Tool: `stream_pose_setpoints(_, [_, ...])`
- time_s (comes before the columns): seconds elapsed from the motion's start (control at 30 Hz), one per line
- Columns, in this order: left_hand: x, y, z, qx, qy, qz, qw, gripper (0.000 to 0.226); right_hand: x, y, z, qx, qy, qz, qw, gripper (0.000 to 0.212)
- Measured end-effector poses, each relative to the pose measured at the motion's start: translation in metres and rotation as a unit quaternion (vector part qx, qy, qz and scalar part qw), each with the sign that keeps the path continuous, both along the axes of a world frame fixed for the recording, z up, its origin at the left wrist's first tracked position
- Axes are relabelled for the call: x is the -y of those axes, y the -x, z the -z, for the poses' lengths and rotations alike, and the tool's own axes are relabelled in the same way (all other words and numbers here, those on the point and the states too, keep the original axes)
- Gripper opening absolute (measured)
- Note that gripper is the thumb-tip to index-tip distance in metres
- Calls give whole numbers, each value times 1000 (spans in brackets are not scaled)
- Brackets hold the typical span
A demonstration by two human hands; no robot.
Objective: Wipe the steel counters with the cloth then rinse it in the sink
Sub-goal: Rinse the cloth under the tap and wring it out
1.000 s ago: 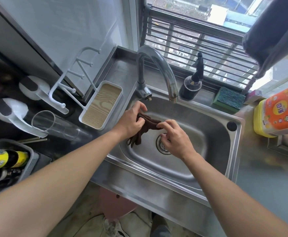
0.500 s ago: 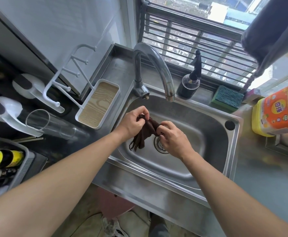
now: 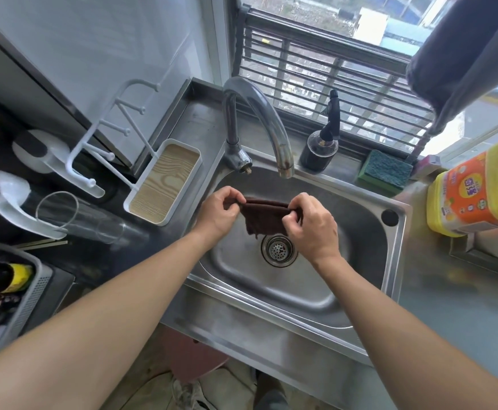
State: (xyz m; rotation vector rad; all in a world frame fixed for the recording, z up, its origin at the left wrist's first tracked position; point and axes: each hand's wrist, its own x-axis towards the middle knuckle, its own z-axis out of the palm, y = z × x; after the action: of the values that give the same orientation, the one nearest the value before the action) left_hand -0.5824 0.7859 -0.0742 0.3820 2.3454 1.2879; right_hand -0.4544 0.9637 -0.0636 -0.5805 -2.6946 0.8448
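Note:
A dark brown cloth (image 3: 264,218) hangs stretched flat over the steel sink (image 3: 369,255), just above the round drain (image 3: 279,250). My left hand (image 3: 219,211) pinches its upper left corner and my right hand (image 3: 313,226) pinches its upper right corner. The curved steel tap (image 3: 259,113) arches over the basin behind the cloth; no water runs from its spout. The steel counter (image 3: 461,318) stretches to the right of the sink.
A white tray with a wood-grain base (image 3: 165,184) and a clear glass (image 3: 73,217) sit left of the sink. Behind the basin stand a dark pump bottle (image 3: 320,149) and a green sponge (image 3: 385,170). A yellow and orange detergent jug (image 3: 478,187) is at right.
The cloth was bunched and twisted between my hands. My hands have moved apart and pulled it open into a flat hanging sheet, slightly higher in the basin.

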Motion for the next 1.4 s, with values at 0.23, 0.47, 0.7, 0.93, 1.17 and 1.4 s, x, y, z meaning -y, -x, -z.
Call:
stream_pose_setpoints(0.23, [-2,0,-5,118,-115,-86,982,25,-4,5,-10,-10,192,104,976,5])
stream_pose_setpoints(0.47, [-7,2,-11,144,-86,-67,984,26,-8,17,-9,-21,499,163,851,14])
stream_pose_setpoints(0.7, [2,-15,3,76,110,35,990,26,8,-5,32,99,517,148,837,4])
stream_pose_setpoints(0.93, [9,-13,18,299,52,31,952,106,9,-7,46,150,480,171,848,26])
stream_pose_setpoints(1.17, [2,-23,20,101,245,277,923,102,7,-14,48,246,460,-1,853,65])
stream_pose_setpoints(1.4, [-3,-22,17,38,385,369,845,20,19,-5,37,348,168,-158,909,13])
